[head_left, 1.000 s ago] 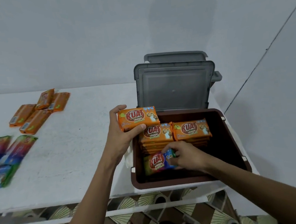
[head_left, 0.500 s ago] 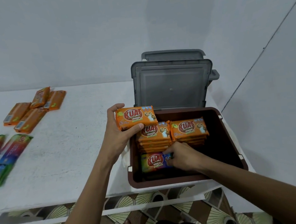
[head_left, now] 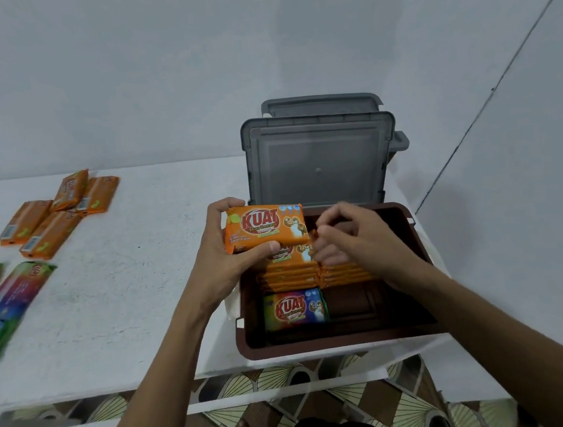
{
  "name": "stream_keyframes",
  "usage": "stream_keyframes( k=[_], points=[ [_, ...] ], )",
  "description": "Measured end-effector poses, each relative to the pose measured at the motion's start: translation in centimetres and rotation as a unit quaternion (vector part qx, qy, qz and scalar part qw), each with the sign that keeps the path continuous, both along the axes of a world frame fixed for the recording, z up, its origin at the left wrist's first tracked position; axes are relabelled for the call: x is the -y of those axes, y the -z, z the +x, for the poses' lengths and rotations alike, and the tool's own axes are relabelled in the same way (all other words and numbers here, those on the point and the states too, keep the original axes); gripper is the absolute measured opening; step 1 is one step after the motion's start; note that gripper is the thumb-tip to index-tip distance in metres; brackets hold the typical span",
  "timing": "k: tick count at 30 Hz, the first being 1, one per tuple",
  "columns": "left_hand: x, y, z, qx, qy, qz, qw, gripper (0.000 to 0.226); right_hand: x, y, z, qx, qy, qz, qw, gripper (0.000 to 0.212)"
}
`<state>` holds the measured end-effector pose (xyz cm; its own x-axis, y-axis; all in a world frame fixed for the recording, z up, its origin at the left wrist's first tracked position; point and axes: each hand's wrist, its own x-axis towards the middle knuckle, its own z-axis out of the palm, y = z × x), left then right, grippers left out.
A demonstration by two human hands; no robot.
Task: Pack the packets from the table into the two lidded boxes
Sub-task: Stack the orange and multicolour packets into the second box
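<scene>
Partly packed: the brown plastic box (head_left: pixel 337 344) holds orange packet stacks (head_left: pixel 289 274) and one multicoloured packet (head_left: pixel 294 310). The left hand (head_left: pixel 222 257) grips an orange foil packet (head_left: pixel 266 227) over the box's far-left rim. The right hand (head_left: pixel 361 240) is curled; its grip cannot be determined. Loose packets (head_left: pixel 50 218) remain on the table, far left.

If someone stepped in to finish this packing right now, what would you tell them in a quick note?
Left hand: grips an orange packet over the brown box's left edge.
Right hand: fingers curled above the orange stacks in the box; blurred, so a grasp is unclear.
Done: two orange stacks at the back, one rainbow packet front left; grey lid stands open.
Left: four loose orange packets and several loose rainbow packets on the table; a second lid shows behind, its box hidden.
</scene>
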<state>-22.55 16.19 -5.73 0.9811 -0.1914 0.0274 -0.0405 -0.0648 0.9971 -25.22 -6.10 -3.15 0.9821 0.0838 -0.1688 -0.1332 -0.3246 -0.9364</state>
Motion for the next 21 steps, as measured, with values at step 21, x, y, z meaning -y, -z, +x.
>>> stream_keyframes(
  k=[21],
  points=[
    [-0.2,3.1,1.3,0.205,0.019,0.363,0.909,0.047,6.3,0.1,-2.7,-0.08,-0.011,-0.01,0.997,0.031]
  ],
)
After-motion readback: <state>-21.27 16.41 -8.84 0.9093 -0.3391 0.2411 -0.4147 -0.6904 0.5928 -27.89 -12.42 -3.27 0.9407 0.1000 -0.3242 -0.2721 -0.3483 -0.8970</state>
